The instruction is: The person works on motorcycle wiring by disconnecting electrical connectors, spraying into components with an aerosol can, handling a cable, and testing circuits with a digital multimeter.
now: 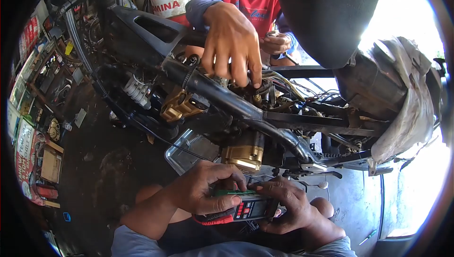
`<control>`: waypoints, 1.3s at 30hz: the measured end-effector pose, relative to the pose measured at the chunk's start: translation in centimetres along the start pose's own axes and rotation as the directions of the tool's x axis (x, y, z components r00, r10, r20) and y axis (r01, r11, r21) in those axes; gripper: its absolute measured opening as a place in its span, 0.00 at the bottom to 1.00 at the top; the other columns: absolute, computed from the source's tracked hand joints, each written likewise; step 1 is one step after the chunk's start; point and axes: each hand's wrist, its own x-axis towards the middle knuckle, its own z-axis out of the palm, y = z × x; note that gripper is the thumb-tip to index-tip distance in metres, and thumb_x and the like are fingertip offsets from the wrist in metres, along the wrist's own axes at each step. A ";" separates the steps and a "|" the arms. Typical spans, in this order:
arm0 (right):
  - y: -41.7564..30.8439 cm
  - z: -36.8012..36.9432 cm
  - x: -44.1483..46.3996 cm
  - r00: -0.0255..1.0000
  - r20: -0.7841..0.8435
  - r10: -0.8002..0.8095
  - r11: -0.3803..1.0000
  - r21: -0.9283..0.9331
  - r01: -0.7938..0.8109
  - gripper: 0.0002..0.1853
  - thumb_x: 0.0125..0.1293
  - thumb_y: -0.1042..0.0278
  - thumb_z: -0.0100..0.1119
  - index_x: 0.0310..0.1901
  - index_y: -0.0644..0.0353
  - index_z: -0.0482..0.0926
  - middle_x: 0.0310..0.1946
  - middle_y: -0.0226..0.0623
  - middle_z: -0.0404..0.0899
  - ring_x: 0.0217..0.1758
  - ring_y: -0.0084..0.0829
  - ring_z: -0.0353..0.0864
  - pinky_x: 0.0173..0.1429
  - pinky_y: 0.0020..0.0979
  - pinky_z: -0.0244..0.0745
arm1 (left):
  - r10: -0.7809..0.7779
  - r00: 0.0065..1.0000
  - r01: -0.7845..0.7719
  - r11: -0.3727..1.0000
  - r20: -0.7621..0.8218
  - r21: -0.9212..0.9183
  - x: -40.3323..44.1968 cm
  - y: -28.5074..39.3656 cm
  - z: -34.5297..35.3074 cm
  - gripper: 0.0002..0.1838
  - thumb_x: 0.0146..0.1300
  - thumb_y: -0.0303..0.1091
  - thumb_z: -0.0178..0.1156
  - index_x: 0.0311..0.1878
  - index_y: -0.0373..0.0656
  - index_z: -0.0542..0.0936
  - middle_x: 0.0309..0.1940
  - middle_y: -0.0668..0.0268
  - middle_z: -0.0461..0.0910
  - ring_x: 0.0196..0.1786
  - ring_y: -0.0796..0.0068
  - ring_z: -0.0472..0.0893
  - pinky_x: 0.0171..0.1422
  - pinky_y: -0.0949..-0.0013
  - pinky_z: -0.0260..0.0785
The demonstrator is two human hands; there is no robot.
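Note:
Low in the head view, my left hand (210, 190) grips one end of a black handheld electronic tester (257, 208) with red buttons. Its thumb lies along the near edge. From the other side my right hand (287, 202) is closed around the tester's right end, with fingertips over its top. A green part (231, 192) shows at the tester's upper edge. Under my left hand is a red clip-like piece (217, 220), partly covered. In front of both hands stands a stripped motorcycle (217, 94) with a gold engine cover (242, 157).
A co-worker's hand (231, 42) reaches down to the wiring (283, 84) across the frame. The raised seat (331, 16) hangs above. A metal tray (176, 155) lies beneath the engine. A screwdriver (368, 237) rests on the floor at right; tools clutter the left.

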 end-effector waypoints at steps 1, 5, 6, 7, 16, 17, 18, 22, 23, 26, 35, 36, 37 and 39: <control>0.0 0.0 0.0 1.000 -0.003 -0.009 1.000 0.000 0.009 0.38 0.47 0.68 0.78 0.62 0.66 0.73 0.59 0.49 0.81 0.54 0.47 0.85 0.54 0.41 0.80 | 0.016 1.000 -0.016 1.000 -0.012 -0.005 0.0 0.0 0.1 0.17 0.60 0.39 0.68 0.46 0.38 0.82 0.35 0.64 0.85 0.35 0.74 0.83 0.39 0.71 0.74; 0.0 0.1 -0.1 1.000 -0.005 -0.012 1.000 -0.006 0.012 0.39 0.47 0.68 0.78 0.62 0.65 0.73 0.59 0.49 0.81 0.53 0.47 0.85 0.55 0.41 0.80 | 0.045 0.998 -0.045 0.999 -0.033 0.002 0.1 0.2 0.2 0.17 0.60 0.40 0.68 0.46 0.37 0.82 0.34 0.63 0.84 0.34 0.73 0.84 0.39 0.71 0.74; 0.0 0.1 0.0 1.000 -0.008 -0.018 1.000 -0.010 0.018 0.39 0.46 0.68 0.78 0.62 0.65 0.73 0.59 0.49 0.81 0.53 0.47 0.85 0.55 0.41 0.80 | 0.045 0.998 -0.045 0.999 -0.033 0.001 0.1 0.3 0.2 0.17 0.60 0.40 0.68 0.46 0.37 0.82 0.34 0.63 0.84 0.34 0.73 0.84 0.39 0.71 0.74; 0.0 0.1 0.0 1.000 -0.012 -0.025 1.000 -0.014 0.025 0.39 0.46 0.68 0.78 0.62 0.65 0.73 0.59 0.49 0.81 0.53 0.47 0.85 0.55 0.41 0.80 | 0.050 0.998 -0.050 0.999 -0.034 0.009 0.1 0.4 0.1 0.17 0.60 0.40 0.68 0.46 0.37 0.82 0.34 0.63 0.84 0.34 0.73 0.83 0.39 0.71 0.74; -0.1 0.1 0.1 1.000 -0.008 -0.018 1.000 -0.010 0.018 0.38 0.46 0.69 0.78 0.62 0.65 0.73 0.59 0.49 0.81 0.55 0.47 0.85 0.55 0.41 0.80 | 0.069 0.996 -0.068 0.997 -0.049 0.025 0.1 0.3 0.2 0.17 0.60 0.41 0.68 0.45 0.37 0.82 0.33 0.64 0.84 0.32 0.75 0.82 0.36 0.71 0.73; -0.1 0.1 0.2 1.000 -0.004 -0.022 1.000 -0.010 0.022 0.38 0.46 0.69 0.78 0.62 0.65 0.73 0.59 0.49 0.81 0.55 0.47 0.85 0.55 0.41 0.80 | 0.078 0.996 -0.076 0.997 -0.051 0.031 0.1 0.3 0.2 0.17 0.61 0.41 0.68 0.45 0.37 0.82 0.33 0.64 0.84 0.32 0.75 0.82 0.36 0.71 0.73; 0.0 0.1 0.2 1.000 0.002 -0.008 1.000 -0.005 0.008 0.38 0.46 0.69 0.78 0.61 0.65 0.73 0.59 0.49 0.81 0.55 0.47 0.85 0.55 0.41 0.80 | 0.079 0.995 -0.077 0.996 -0.055 0.033 0.1 0.3 0.2 0.17 0.61 0.41 0.68 0.45 0.37 0.82 0.33 0.64 0.84 0.32 0.75 0.82 0.36 0.71 0.73; -0.2 0.2 0.2 1.000 0.005 0.024 1.000 0.006 -0.024 0.37 0.46 0.69 0.79 0.60 0.66 0.74 0.58 0.49 0.82 0.55 0.47 0.85 0.55 0.41 0.80 | 0.093 0.994 -0.091 0.995 -0.058 0.031 0.1 0.2 0.2 0.17 0.61 0.41 0.68 0.45 0.37 0.82 0.33 0.64 0.84 0.32 0.76 0.82 0.36 0.72 0.73; -0.2 0.2 0.2 1.000 0.005 0.022 1.000 0.006 -0.022 0.37 0.46 0.69 0.79 0.60 0.66 0.74 0.58 0.49 0.82 0.55 0.47 0.85 0.55 0.41 0.80 | 0.099 0.994 -0.097 0.995 -0.056 0.033 0.1 0.2 0.2 0.17 0.62 0.41 0.69 0.46 0.37 0.83 0.33 0.64 0.84 0.32 0.76 0.82 0.36 0.72 0.73; -0.2 0.2 0.2 1.000 0.001 0.012 1.000 -0.013 -0.012 0.37 0.47 0.69 0.79 0.60 0.66 0.74 0.58 0.49 0.82 0.55 0.47 0.85 0.56 0.41 0.80 | 0.103 0.993 -0.101 0.994 -0.063 0.036 0.0 0.1 0.2 0.17 0.62 0.41 0.69 0.46 0.37 0.83 0.33 0.64 0.84 0.32 0.75 0.82 0.36 0.72 0.73; -0.3 0.1 0.3 1.000 0.007 -0.003 1.000 -0.026 0.003 0.39 0.45 0.67 0.80 0.61 0.66 0.73 0.59 0.49 0.82 0.53 0.46 0.86 0.55 0.42 0.80 | -0.009 1.000 0.009 0.998 -0.011 0.058 -0.3 1.1 -0.2 0.19 0.63 0.44 0.67 0.47 0.36 0.82 0.35 0.61 0.84 0.34 0.70 0.83 0.42 0.66 0.74; -0.3 0.0 0.5 1.000 0.002 -0.013 0.999 -0.033 0.013 0.39 0.45 0.67 0.80 0.61 0.66 0.73 0.59 0.49 0.82 0.53 0.46 0.86 0.55 0.42 0.80 | 0.000 1.000 0.001 0.998 -0.009 0.068 -0.2 1.1 -0.2 0.19 0.63 0.44 0.67 0.47 0.36 0.82 0.35 0.61 0.84 0.34 0.70 0.83 0.42 0.66 0.74; -0.2 0.0 0.5 1.000 0.004 -0.006 0.999 -0.032 0.006 0.39 0.45 0.68 0.80 0.61 0.66 0.73 0.58 0.49 0.82 0.53 0.47 0.86 0.55 0.42 0.80 | 0.027 0.999 -0.025 0.998 -0.033 0.057 0.0 0.9 -0.1 0.19 0.63 0.44 0.67 0.47 0.37 0.82 0.35 0.61 0.84 0.34 0.71 0.83 0.41 0.67 0.73; -0.3 0.2 0.4 1.000 0.014 0.014 1.000 -0.021 -0.014 0.39 0.45 0.68 0.80 0.61 0.66 0.73 0.58 0.49 0.82 0.53 0.47 0.86 0.55 0.42 0.80 | 0.042 0.997 -0.040 0.999 -0.060 0.033 -0.1 0.5 0.1 0.19 0.63 0.44 0.67 0.47 0.37 0.82 0.35 0.62 0.84 0.33 0.71 0.82 0.41 0.68 0.73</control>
